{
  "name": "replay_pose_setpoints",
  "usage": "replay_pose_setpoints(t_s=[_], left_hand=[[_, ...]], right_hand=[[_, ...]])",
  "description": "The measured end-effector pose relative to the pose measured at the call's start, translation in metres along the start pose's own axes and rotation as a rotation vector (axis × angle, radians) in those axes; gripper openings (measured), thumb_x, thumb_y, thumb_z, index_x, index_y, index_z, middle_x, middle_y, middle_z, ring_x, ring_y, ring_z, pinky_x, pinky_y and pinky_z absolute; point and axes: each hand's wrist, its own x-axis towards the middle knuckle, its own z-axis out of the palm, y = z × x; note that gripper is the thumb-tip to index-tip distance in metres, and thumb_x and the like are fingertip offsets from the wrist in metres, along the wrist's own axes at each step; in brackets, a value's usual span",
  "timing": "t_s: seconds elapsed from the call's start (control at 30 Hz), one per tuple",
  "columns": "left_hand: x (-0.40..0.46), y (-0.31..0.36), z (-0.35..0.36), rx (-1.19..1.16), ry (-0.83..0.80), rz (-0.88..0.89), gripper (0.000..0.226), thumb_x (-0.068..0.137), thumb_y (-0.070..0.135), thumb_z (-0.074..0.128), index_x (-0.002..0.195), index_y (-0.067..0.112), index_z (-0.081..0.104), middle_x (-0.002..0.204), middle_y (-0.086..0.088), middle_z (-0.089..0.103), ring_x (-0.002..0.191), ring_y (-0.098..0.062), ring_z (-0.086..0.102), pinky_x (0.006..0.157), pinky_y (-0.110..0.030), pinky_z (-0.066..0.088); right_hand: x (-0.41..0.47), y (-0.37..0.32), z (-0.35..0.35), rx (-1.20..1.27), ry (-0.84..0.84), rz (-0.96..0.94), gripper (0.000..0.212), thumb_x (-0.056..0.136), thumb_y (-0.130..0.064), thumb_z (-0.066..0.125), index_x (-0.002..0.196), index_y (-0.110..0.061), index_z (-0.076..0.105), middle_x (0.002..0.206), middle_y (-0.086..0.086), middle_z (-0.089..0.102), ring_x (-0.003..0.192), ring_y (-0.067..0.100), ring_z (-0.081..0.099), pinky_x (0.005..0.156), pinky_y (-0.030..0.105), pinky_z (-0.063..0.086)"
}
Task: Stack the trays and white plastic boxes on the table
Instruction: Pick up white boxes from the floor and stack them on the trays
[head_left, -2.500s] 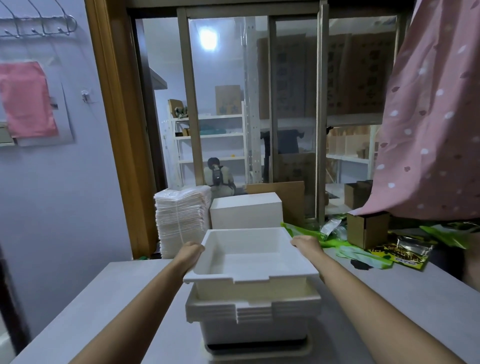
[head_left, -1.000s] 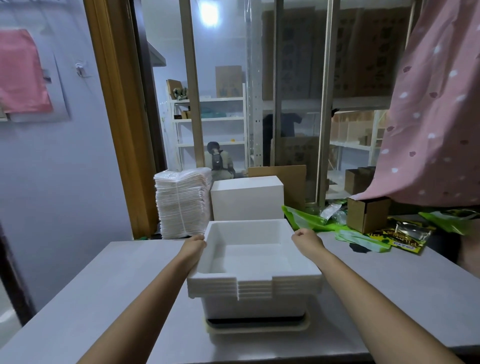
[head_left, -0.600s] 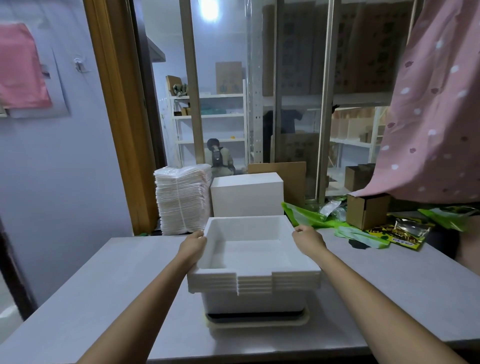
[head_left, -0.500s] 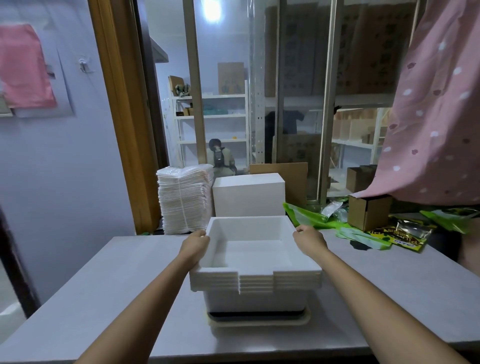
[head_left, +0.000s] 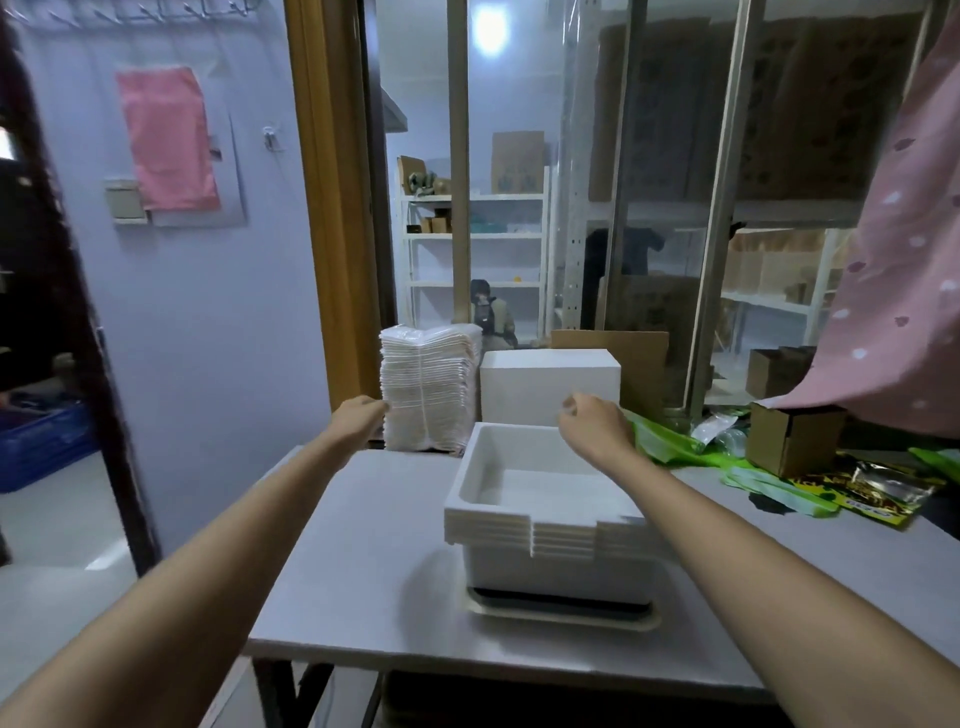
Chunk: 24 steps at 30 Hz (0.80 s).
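Several nested white plastic boxes (head_left: 524, 514) form one stack on a cream tray (head_left: 563, 616) on the grey table (head_left: 363, 571). Behind the table stands a tall pile of thin white trays (head_left: 428, 389), with a closed white box (head_left: 550, 384) to its right. My left hand (head_left: 358, 415) is raised off the stack and reaches the left side of the tray pile, fingers loosely curled, holding nothing. My right hand (head_left: 592, 421) hovers above the back right corner of the top box, fingers curled, with nothing in it.
Green and yellow packets (head_left: 810, 483) and a small cardboard box (head_left: 795, 436) lie at the table's right. A pink dotted cloth (head_left: 893, 260) hangs at the upper right. A wooden door frame (head_left: 332, 208) and glass panels stand behind. The table's left edge drops to the floor.
The top box went down into the stack. Both hands have let go of its rim and lifted, the left moving toward the tray pile. The view has swung to the left.
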Motion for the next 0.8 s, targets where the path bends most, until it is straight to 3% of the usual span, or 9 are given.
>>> replay_pose_setpoints(t_s=[0.1, 0.17, 0.3, 0.4, 0.47, 0.63, 0.8], left_hand=[[-0.009, -0.021, -0.046, -0.024, 0.108, -0.005, 0.010, 0.095, 0.017, 0.042, 0.090, 0.012, 0.049, 0.084, -0.007, 0.049, 0.083, -0.023, 0.045, 0.066, -0.028, 0.038], [-0.019, -0.046, -0.084, -0.023, 0.205, -0.014, 0.010, 0.091, 0.017, 0.046, 0.082, 0.015, 0.049, 0.086, -0.012, 0.048, 0.083, -0.021, 0.044, 0.063, -0.027, 0.034], [-0.046, -0.123, -0.174, 0.029, 0.405, -0.120, 0.025, 0.066, 0.034, 0.047, 0.079, 0.014, 0.057, 0.088, -0.018, 0.062, 0.083, -0.027, 0.059, 0.074, -0.035, 0.044], [-0.084, -0.187, -0.235, 0.067, 0.563, -0.233, 0.038, 0.065, 0.037, 0.044, 0.087, 0.015, 0.065, 0.105, -0.020, 0.069, 0.102, -0.037, 0.064, 0.093, -0.044, 0.051], [-0.117, -0.230, -0.267, 0.060, 0.661, -0.307, 0.041, 0.066, 0.038, 0.045, 0.093, 0.016, 0.067, 0.108, -0.018, 0.070, 0.105, -0.037, 0.064, 0.095, -0.046, 0.051], [-0.213, -0.327, -0.310, 0.041, 0.836, -0.493, 0.021, 0.075, 0.029, 0.044, 0.077, 0.018, 0.061, 0.091, -0.009, 0.067, 0.098, -0.035, 0.064, 0.076, -0.034, 0.049], [-0.288, -0.432, -0.317, 0.061, 0.927, -0.724, 0.030, 0.084, 0.024, 0.044, 0.096, 0.006, 0.064, 0.097, -0.014, 0.066, 0.089, -0.033, 0.059, 0.071, -0.033, 0.042]], right_hand=[[-0.012, -0.063, 0.024, 0.081, -0.084, -0.122, 0.034, 0.093, -0.026, 0.044, 0.119, -0.014, 0.060, 0.120, 0.008, 0.063, 0.107, 0.029, 0.058, 0.083, 0.034, 0.048], [-0.024, -0.108, 0.046, 0.127, -0.127, -0.229, 0.032, 0.092, -0.028, 0.044, 0.116, -0.015, 0.061, 0.117, 0.007, 0.065, 0.105, 0.028, 0.059, 0.087, 0.036, 0.050], [-0.063, -0.202, 0.097, 0.218, -0.200, -0.446, 0.027, 0.090, -0.025, 0.048, 0.108, -0.016, 0.066, 0.112, 0.007, 0.068, 0.106, 0.027, 0.061, 0.086, 0.035, 0.050], [-0.107, -0.266, 0.140, 0.250, -0.284, -0.619, 0.028, 0.088, -0.020, 0.047, 0.104, -0.014, 0.069, 0.111, 0.007, 0.070, 0.103, 0.027, 0.063, 0.085, 0.036, 0.052], [-0.143, -0.300, 0.171, 0.286, -0.360, -0.708, 0.026, 0.087, -0.019, 0.047, 0.100, -0.014, 0.069, 0.107, 0.006, 0.071, 0.098, 0.026, 0.063, 0.081, 0.035, 0.053], [-0.234, -0.353, 0.254, 0.290, -0.569, -0.863, 0.022, 0.086, -0.016, 0.046, 0.093, -0.012, 0.067, 0.095, 0.004, 0.071, 0.083, 0.023, 0.062, 0.066, 0.032, 0.049], [-0.309, -0.356, 0.347, 0.192, -0.740, -0.920, 0.022, 0.084, -0.019, 0.048, 0.094, -0.013, 0.067, 0.098, 0.003, 0.070, 0.091, 0.024, 0.063, 0.071, 0.033, 0.051]])
